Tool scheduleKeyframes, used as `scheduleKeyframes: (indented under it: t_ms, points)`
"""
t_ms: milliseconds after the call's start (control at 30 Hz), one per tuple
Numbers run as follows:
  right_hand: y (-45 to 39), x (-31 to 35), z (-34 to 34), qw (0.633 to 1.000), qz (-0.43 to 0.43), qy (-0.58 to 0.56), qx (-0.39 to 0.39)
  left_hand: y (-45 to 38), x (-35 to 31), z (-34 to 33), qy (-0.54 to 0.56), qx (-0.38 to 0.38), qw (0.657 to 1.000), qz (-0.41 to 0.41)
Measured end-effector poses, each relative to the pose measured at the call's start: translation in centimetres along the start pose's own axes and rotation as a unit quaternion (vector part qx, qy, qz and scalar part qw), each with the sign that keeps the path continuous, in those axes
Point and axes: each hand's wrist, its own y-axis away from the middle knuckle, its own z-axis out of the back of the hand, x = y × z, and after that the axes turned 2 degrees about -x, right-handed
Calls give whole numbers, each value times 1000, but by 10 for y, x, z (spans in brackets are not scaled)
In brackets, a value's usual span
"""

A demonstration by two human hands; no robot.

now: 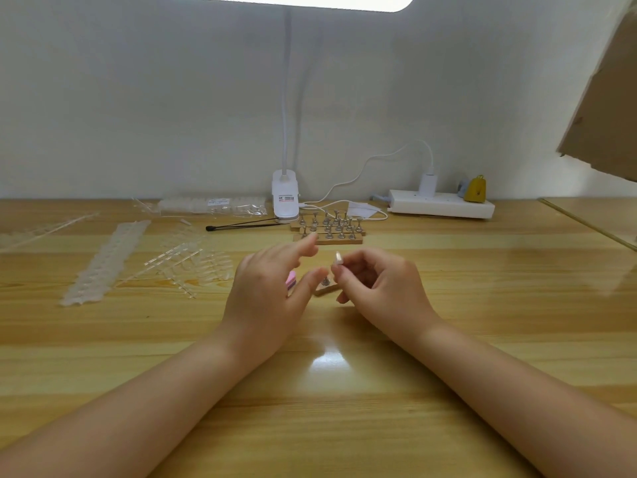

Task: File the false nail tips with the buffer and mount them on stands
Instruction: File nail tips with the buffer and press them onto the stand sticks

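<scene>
1. Right hand [382, 284] pinches a clear nail tip [338, 258] between thumb and forefinger, the grip closed on it, holding it upright above the surface [482, 305].
2. Left hand [265, 288] hovers just left of the tip, forefinger and thumb extended and apart; a pink buffer [291, 280] shows beneath the palm, but whether the other fingers hold it cannot be told.
3. A single stand [325, 281] on a wooden base sits on the surface between the two hands, under the tip.
4. Farther back, rows of stands [329, 226] fill wooden strips beside a clip lamp [284, 196].
5. At left lie strips of clear tips [186, 260]; a power strip [441, 204] sits far right.
</scene>
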Motion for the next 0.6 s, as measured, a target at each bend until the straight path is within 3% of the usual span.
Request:
scheduleKeyframes:
  t_ms: [133, 367, 600]
  points:
    - [-4, -4, 5, 997, -63, 41, -29, 0, 4, -1, -8, -7, 1000, 18]
    - [-9, -11, 4, 975, -83, 207, 17, 1, 4, -2, -25, 10, 999, 20]
    - [-9, -9, 5, 962, -82, 258, 37, -5, 8, 2, -112, 10, 992, 51]
